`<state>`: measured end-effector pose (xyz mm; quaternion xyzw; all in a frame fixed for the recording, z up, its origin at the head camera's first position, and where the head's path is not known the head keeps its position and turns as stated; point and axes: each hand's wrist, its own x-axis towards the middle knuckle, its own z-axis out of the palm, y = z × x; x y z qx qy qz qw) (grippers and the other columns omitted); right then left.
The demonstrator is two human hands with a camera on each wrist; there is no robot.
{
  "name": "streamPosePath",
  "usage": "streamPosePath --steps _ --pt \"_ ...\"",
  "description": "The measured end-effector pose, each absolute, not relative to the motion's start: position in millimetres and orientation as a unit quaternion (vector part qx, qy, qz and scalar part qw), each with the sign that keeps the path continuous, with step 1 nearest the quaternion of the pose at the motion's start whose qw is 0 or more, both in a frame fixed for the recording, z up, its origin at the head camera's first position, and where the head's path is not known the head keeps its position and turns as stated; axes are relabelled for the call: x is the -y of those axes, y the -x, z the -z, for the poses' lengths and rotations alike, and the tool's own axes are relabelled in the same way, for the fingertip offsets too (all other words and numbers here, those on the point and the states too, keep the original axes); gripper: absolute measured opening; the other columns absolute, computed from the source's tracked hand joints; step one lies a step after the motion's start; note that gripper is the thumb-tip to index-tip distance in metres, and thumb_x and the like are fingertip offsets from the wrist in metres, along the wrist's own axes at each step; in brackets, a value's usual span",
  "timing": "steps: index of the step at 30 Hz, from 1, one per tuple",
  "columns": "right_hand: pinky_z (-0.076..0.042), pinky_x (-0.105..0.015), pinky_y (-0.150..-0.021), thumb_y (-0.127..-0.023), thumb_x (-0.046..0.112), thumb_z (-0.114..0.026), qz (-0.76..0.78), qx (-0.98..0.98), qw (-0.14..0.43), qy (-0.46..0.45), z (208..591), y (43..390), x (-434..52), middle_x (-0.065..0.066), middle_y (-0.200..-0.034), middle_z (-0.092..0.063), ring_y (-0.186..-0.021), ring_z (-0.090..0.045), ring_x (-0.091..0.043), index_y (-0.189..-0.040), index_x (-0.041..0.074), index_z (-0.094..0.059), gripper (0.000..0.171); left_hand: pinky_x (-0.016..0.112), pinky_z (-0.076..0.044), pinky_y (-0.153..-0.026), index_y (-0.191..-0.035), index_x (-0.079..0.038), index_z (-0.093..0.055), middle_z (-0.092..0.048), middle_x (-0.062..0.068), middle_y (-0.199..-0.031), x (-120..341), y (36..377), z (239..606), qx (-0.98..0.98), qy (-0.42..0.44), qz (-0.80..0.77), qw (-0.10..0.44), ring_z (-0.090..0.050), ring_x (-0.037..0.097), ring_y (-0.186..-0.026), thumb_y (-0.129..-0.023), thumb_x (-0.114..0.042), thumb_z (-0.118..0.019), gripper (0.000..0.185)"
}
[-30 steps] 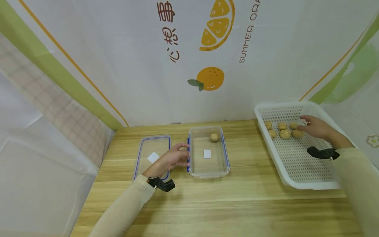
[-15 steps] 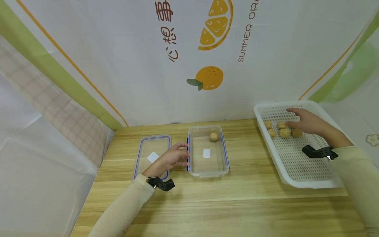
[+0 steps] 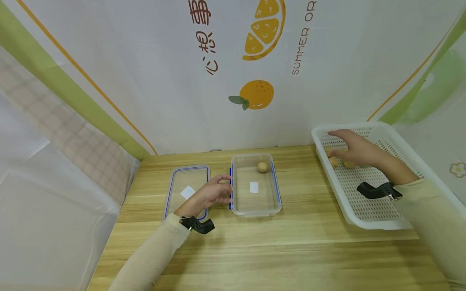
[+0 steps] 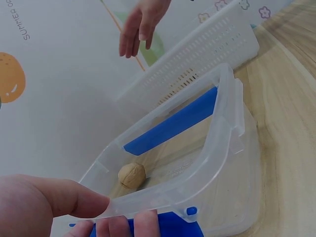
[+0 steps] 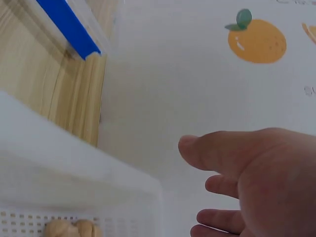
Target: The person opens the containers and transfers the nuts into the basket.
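We see a person's left hand [image 3: 214, 193] at the near-left edge of a clear rectangular plastic container w/ blue clips [image 3: 276, 190] on a light wooden table [image 3: 255, 250]. In the left wrist view the thumb [image 4: 64, 197] lies over the container's rim and the fingertips press the blue clip below, so the hand pinches that edge. One tan walnut [image 3: 263, 167] sits inside, at the far end, well apart from the fingers. The container's clear lid w/ blue seal [image 3: 187, 190] lies flat just left of it, partly under the wrist.

The right hand [image 3: 354, 147] hovers w/ relaxed, spread fingers over the far-left corner of a white perforated plastic basket [image 3: 364, 202], holding nothing we can see. A few more walnuts [image 3: 334, 162] lie right below its fingers; whether they touch, we can't tell.
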<state>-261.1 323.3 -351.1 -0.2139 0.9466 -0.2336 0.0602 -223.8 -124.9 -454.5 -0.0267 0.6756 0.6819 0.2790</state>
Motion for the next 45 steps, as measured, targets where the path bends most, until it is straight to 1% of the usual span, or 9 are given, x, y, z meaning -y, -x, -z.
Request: streamPosePath --steps 5,14,18,24,27,32,40,45 --pt "-0.028 -0.071 -0.113 -0.098 0.015 -0.069 0.226 -0.947 0.053 0.223 349.8 257.3 -305.8 -0.038 -0.151 -0.034 -0.139 -0.029 -0.055 -0.149 -0.013 -0.036 0.067 0.026 -0.062 -0.068 -0.146 0.002 -0.035 -0.051 0.007 -0.091 123.8 222.4 452.9 -0.672 0.030 -0.685 0.278 -0.054 0.015 -0.081 -0.094 0.005 -0.053 0.055" --pt "-0.032 -0.067 -0.114 -0.097 0.017 -0.071 0.200 -0.942 0.046 0.265 347.0 249.7 -267.7 -0.036 -0.149 -0.040 -0.139 -0.034 -0.052 -0.148 -0.011 -0.039 0.066 0.027 -0.062 -0.070 -0.146 0.002 -0.035 -0.051 0.008 -0.093 124.4 223.3 453.5 -0.676 0.028 -0.682 0.279 -0.054 0.015 -0.082 -0.095 0.005 -0.053 0.054" --pt "-0.033 -0.066 -0.114 -0.097 0.018 -0.071 0.198 -0.940 0.052 0.273 349.1 249.0 -250.5 -0.034 -0.149 -0.041 -0.139 -0.036 -0.052 -0.148 -0.008 -0.040 0.065 0.028 -0.063 -0.070 -0.145 0.002 -0.036 -0.052 0.008 -0.092 124.5 223.1 454.7 -0.676 0.025 -0.683 0.276 -0.054 0.015 -0.081 -0.094 0.005 -0.053 0.054" --pt "-0.033 -0.065 -0.115 -0.098 0.017 -0.069 0.224 -0.928 0.069 0.289 354.5 249.5 -227.0 -0.033 -0.152 -0.037 -0.141 -0.033 -0.050 -0.150 -0.008 -0.039 0.066 0.027 -0.062 -0.070 -0.146 0.001 -0.035 -0.051 0.007 -0.093 124.8 223.5 454.7 -0.672 0.027 -0.685 0.280 -0.054 0.015 -0.081 -0.095 0.004 -0.054 0.055" --pt "-0.033 -0.064 -0.116 -0.097 0.016 -0.070 0.228 -0.924 0.071 0.298 358.2 251.0 -214.8 -0.033 -0.152 -0.038 -0.142 -0.033 -0.050 -0.150 -0.008 -0.039 0.065 0.027 -0.062 -0.069 -0.146 0.001 -0.035 -0.051 0.007 -0.092 125.1 224.3 454.9 -0.668 0.030 -0.688 0.281 -0.054 0.015 -0.081 -0.095 0.004 -0.055 0.055" --pt "-0.036 -0.062 -0.115 -0.097 0.016 -0.071 0.218 -0.923 0.071 0.310 365.3 253.6 -194.0 -0.032 -0.149 -0.043 -0.139 -0.038 -0.049 -0.149 -0.009 -0.041 0.065 0.026 -0.062 -0.069 -0.146 0.002 -0.035 -0.051 0.007 -0.093 125.5 224.0 453.9 -0.668 0.032 -0.688 0.281 -0.054 0.015 -0.081 -0.095 0.004 -0.054 0.055" --pt "-0.038 -0.059 -0.115 -0.096 0.018 -0.071 0.220 -0.922 0.077 0.308 374.8 254.6 -165.4 -0.030 -0.148 -0.046 -0.139 -0.041 -0.046 -0.147 -0.010 -0.043 0.065 0.027 -0.062 -0.070 -0.146 0.001 -0.035 -0.052 0.007 -0.094 124.7 224.9 454.8 -0.669 0.028 -0.688 0.281 -0.054 0.015 -0.082 -0.095 0.003 -0.055 0.054" --pt "-0.038 -0.058 -0.116 -0.097 0.019 -0.071 0.219 -0.922 0.101 0.302 382.3 252.9 -148.3 -0.029 -0.149 -0.045 -0.139 -0.040 -0.046 -0.147 -0.009 -0.043 0.064 0.027 -0.062 -0.069 -0.146 0.002 -0.035 -0.052 0.007 -0.094 124.6 225.2 455.1 -0.669 0.030 -0.688 0.280 -0.054 0.015 -0.081 -0.095 0.003 -0.054 0.055"
